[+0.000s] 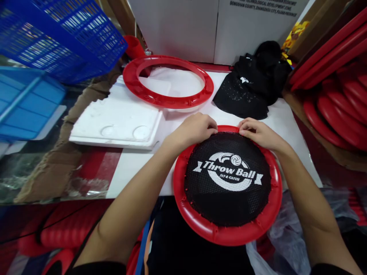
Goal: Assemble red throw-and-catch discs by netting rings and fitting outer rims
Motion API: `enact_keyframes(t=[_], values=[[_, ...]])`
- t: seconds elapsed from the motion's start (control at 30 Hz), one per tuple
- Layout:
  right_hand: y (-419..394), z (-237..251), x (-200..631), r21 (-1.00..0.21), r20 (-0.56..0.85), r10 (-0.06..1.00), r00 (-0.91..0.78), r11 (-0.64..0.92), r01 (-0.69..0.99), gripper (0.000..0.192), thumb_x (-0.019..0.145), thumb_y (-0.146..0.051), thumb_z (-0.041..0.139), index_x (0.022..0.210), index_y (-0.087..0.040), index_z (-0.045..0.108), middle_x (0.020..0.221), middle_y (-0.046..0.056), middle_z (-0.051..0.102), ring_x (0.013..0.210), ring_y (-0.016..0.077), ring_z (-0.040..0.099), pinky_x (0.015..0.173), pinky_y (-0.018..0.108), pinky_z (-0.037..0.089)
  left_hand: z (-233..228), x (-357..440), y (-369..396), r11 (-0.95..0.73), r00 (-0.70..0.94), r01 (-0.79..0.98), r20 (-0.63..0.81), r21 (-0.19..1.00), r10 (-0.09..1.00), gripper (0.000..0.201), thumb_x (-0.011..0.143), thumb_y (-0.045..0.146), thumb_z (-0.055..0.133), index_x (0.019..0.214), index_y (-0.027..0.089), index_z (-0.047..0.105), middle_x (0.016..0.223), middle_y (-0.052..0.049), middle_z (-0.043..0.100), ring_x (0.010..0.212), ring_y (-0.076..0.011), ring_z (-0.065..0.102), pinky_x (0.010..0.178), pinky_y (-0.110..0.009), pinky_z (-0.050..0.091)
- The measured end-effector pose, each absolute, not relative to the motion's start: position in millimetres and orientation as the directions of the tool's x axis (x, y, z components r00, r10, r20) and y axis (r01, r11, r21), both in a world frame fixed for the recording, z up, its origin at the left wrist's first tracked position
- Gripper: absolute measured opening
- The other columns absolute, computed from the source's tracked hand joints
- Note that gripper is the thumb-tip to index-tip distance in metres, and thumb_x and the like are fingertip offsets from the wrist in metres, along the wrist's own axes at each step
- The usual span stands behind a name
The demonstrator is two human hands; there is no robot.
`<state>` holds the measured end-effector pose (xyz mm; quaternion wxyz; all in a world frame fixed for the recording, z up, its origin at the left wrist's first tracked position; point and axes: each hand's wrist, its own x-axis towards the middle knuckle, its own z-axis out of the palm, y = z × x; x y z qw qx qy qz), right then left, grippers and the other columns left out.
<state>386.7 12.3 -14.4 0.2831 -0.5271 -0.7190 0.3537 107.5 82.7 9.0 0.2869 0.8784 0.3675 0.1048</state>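
A red plastic ring [200,221] lies at the near edge of the white table, with a black mesh net [226,202] printed "Throw Ball" stretched across it. My left hand [195,130] pinches the net's far edge against the ring's rim. My right hand [258,133] grips the same far edge a little to the right. Both hands press fingertips down where mesh meets rim.
An empty red ring [168,100] lies farther back on a white foam slab [114,122]. A heap of black nets [252,88] sits at the back right. Stacked red rings [338,103] fill a box on the right. Blue plastic crates [51,38] stand at left; white cartons behind.
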Motion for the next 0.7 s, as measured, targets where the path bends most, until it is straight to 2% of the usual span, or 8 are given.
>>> enact_keyframes(t=[0.07,0.13,0.23,0.33,0.4,0.53,0.7], values=[[12.6,-12.1,383.3,-0.8,0.042,0.959,-0.282,0.202,0.566,0.021,0.101,-0.04,0.064,0.095,-0.024,0.075,0.12,0.007,0.071,0.102,0.0235,0.067,0.091,0.042,0.053,8.7,108.0,80.0,-0.585,0.708,0.581,0.004,0.566,0.707,0.02,0.094,0.02,0.065,0.096,0.02,0.085,0.092,-0.007,0.082,0.077,-0.02,0.068,0.076,-0.033,0.045],[12.0,-10.7,377.4,-0.737,0.092,0.944,-0.316,0.278,0.616,0.02,0.102,-0.04,0.063,0.1,-0.025,0.076,0.126,0.007,0.072,0.108,0.0251,0.068,0.097,0.045,0.053,7.3,107.5,74.7,-0.601,0.708,0.556,0.051,0.575,0.704,0.023,0.098,0.021,0.062,0.1,0.02,0.085,0.097,-0.007,0.082,0.083,-0.0205,0.069,0.077,-0.033,0.045],[9.9,-10.1,369.1,-0.634,0.191,0.917,-0.35,0.388,0.669,0.016,0.102,-0.034,0.063,0.096,-0.024,0.075,0.127,0.008,0.072,0.115,0.027,0.068,0.104,0.046,0.051,6.5,108.6,64.9,-0.665,0.716,0.531,0.143,0.525,0.684,0.028,0.105,0.026,0.055,0.11,0.019,0.082,0.106,-0.009,0.08,0.094,-0.0223,0.07,0.086,-0.035,0.046],[8.0,-10.6,366.7,-0.624,0.265,0.918,-0.295,0.397,0.673,0.017,0.104,-0.031,0.061,0.095,-0.024,0.073,0.12,0.007,0.074,0.109,0.0258,0.07,0.1,0.043,0.052,7.5,114.2,58.7,-0.728,0.73,0.55,0.186,0.41,0.657,0.026,0.107,0.032,0.059,0.116,0.022,0.081,0.113,-0.009,0.078,0.104,-0.0262,0.067,0.097,-0.043,0.042],[7.9,-11.6,367.5,-0.625,0.276,0.918,-0.285,0.397,0.672,0.017,0.105,-0.031,0.059,0.096,-0.024,0.072,0.109,0.006,0.075,0.101,0.0242,0.07,0.094,0.041,0.053,7.5,118.9,58.8,-0.743,0.741,0.555,0.184,0.373,0.646,0.022,0.105,0.032,0.062,0.112,0.022,0.081,0.112,-0.008,0.078,0.109,-0.0288,0.064,0.101,-0.047,0.038],[9.6,-13.8,368.9,-0.645,0.243,0.914,-0.327,0.403,0.65,0.019,0.106,-0.03,0.057,0.093,-0.023,0.07,0.103,0.006,0.073,0.095,0.0226,0.068,0.089,0.039,0.051,3.3,124.9,67.4,-0.723,0.783,0.487,0.123,0.489,0.61,0.02,0.104,0.027,0.062,0.104,0.018,0.08,0.106,-0.008,0.079,0.103,-0.0264,0.065,0.095,-0.041,0.041],[4.6,-6.2,368.9,-0.702,0.141,0.926,-0.351,0.344,0.624,0.021,0.105,-0.036,0.061,0.091,-0.023,0.071,0.116,0.006,0.076,0.104,0.0239,0.07,0.09,0.038,0.051,0.6,124.4,77.6,-0.608,0.785,0.412,0.075,0.679,0.615,0.012,0.096,0.025,0.068,0.092,0.018,0.077,0.092,-0.004,0.078,0.086,-0.0204,0.066,0.081,-0.033,0.044]])
